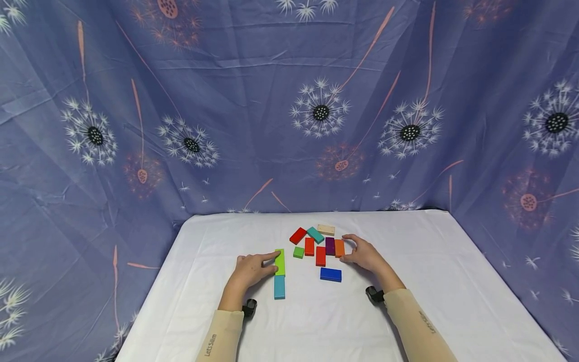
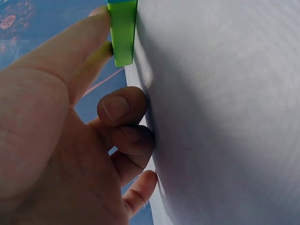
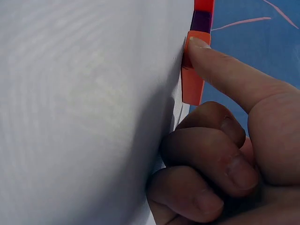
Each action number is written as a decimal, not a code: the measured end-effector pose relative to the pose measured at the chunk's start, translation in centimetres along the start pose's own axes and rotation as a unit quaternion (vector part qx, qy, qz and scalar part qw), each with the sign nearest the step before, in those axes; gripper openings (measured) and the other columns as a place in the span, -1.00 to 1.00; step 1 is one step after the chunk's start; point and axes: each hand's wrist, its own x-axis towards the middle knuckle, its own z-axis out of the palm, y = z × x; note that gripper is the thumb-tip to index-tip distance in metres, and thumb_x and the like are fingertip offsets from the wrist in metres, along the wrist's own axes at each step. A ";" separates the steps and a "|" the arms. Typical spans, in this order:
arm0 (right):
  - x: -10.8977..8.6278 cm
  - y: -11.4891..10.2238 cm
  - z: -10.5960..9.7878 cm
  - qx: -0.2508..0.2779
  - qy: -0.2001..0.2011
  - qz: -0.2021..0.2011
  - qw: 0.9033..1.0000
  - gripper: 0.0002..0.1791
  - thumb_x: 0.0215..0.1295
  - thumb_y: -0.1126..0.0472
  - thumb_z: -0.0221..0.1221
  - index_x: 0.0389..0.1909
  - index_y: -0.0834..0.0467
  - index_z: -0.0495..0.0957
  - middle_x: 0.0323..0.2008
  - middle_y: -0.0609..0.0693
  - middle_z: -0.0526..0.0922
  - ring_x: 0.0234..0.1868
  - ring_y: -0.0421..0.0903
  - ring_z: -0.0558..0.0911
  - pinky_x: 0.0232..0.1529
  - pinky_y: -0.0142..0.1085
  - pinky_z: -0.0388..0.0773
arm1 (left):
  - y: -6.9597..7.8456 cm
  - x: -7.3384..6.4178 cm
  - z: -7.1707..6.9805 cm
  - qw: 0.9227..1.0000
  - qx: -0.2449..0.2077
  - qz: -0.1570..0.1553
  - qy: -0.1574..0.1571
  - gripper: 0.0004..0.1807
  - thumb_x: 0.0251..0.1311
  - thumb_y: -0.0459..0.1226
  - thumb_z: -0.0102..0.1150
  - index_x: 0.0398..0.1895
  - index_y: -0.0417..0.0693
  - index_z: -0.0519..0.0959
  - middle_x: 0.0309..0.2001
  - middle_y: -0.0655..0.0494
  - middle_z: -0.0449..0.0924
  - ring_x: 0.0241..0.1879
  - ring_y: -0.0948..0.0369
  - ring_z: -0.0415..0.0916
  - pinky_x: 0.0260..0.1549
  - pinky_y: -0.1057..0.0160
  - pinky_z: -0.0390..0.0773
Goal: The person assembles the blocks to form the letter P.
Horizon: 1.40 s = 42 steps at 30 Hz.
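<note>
Left hand [image 1: 250, 270]: thumb and index extended, tips touching the lime block [image 1: 280, 262] at its upper left edge, not wrapped round it; other fingers loosely bent. Lime block lies flat on the white-covered worktop [image 1: 316, 327], left of the main cluster, its near end against the light-blue block [image 1: 279, 287], the two in line. Right hand [image 1: 365, 256]: thumb and index pinch the orange block [image 1: 339, 248] by its near and far ends, remaining fingers curled in; far fingertip is hidden in the wrist view. Orange is at the right edge of the cluster. Purple block [image 1: 330, 246] sits tight on its left side, so that flank is obstructed. Next left, the nearer red block [image 1: 320, 256], set slightly closer to the person, then the upright red block [image 1: 309, 247], then the small green block [image 1: 298, 252], which is the nearest obstacle to the right of lime. Behind these: slanted red block [image 1: 298, 236], slanted teal block [image 1: 315, 235], beige block [image 1: 325, 230]. Blue block [image 1: 331, 274] lies crosswise on the near side, apart from the rest, between the two forearms. Black wrist units [image 1: 374, 295] on both wrists, beige sleeves [image 1: 221, 332] behind them. Dandelion-print curtain [image 1: 253, 125] closes off the far edge and both sides.
</note>
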 end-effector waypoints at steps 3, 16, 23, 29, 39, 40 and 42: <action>0.1 0.0 0.1 -0.003 -0.002 0.001 1.000 -0.19 0.19 0.07 0.53 0.46 0.02 0.47 0.02 0.24 0.64 -0.17 0.05 0.51 0.10 0.13 0.57 | 0.0 -0.1 0.0 1.000 -0.001 -0.001 -0.001 -0.42 0.33 0.09 0.37 0.42 0.41 0.59 -0.58 0.22 0.55 -0.31 0.20 0.58 0.01 0.00 0.27; 0.0 0.3 0.3 0.022 0.003 0.005 1.000 -0.25 0.16 0.07 0.54 0.38 0.02 0.53 0.40 0.35 0.51 0.06 0.17 0.59 0.29 0.30 0.49 | 0.0 -0.2 0.1 1.000 -0.001 0.002 0.000 -0.42 0.33 0.07 0.38 0.42 0.41 0.59 -0.53 0.22 0.60 -0.23 0.14 0.63 0.02 -0.01 0.27; -0.5 0.2 0.2 0.032 0.014 0.008 0.999 -0.23 0.16 0.03 0.55 0.40 -0.01 0.51 0.41 0.34 0.49 0.00 0.13 0.55 0.21 0.21 0.54 | 0.0 -0.2 0.2 1.000 -0.003 0.003 0.001 -0.42 0.32 0.08 0.38 0.42 0.40 0.60 -0.55 0.22 0.58 -0.27 0.18 0.60 0.03 -0.04 0.28; -1.9 -0.9 0.0 0.048 0.026 -0.015 0.998 -0.21 0.19 0.02 0.52 0.44 0.00 0.48 -0.18 0.16 0.60 -0.36 -0.05 0.40 -0.26 -0.21 0.40 | 0.0 -0.2 0.1 1.000 -0.002 -0.003 -0.002 -0.43 0.33 0.08 0.37 0.42 0.42 0.59 -0.53 0.22 0.60 -0.22 0.16 0.63 0.05 -0.03 0.28; -5.1 -4.6 0.6 0.093 0.018 -0.055 0.994 -0.23 0.21 0.09 0.51 0.45 -0.09 0.46 -0.67 -0.13 0.21 -0.63 -0.15 0.19 -0.55 -0.33 0.15 | 0.0 -0.1 -0.1 1.000 -0.002 -0.002 -0.002 -0.42 0.34 0.09 0.36 0.43 0.43 0.58 -0.56 0.22 0.57 -0.29 0.19 0.60 0.06 -0.04 0.28; -5.4 -5.0 0.8 0.093 0.017 -0.058 0.994 -0.23 0.21 0.09 0.51 0.45 -0.10 0.47 -0.67 -0.13 0.20 -0.64 -0.15 0.19 -0.56 -0.33 0.14 | 0.0 -0.1 -0.1 1.000 -0.001 0.000 0.000 -0.42 0.34 0.08 0.37 0.43 0.42 0.58 -0.56 0.22 0.57 -0.28 0.18 0.61 0.05 -0.04 0.28; -6.0 -5.8 1.1 0.092 0.014 -0.063 0.994 -0.23 0.20 0.10 0.53 0.44 -0.10 0.48 -0.67 -0.14 0.19 -0.64 -0.16 0.18 -0.57 -0.34 0.13 | -0.1 0.0 0.0 1.000 -0.001 -0.002 -0.002 -0.42 0.34 0.08 0.36 0.43 0.43 0.58 -0.54 0.22 0.59 -0.25 0.17 0.62 0.06 -0.04 0.28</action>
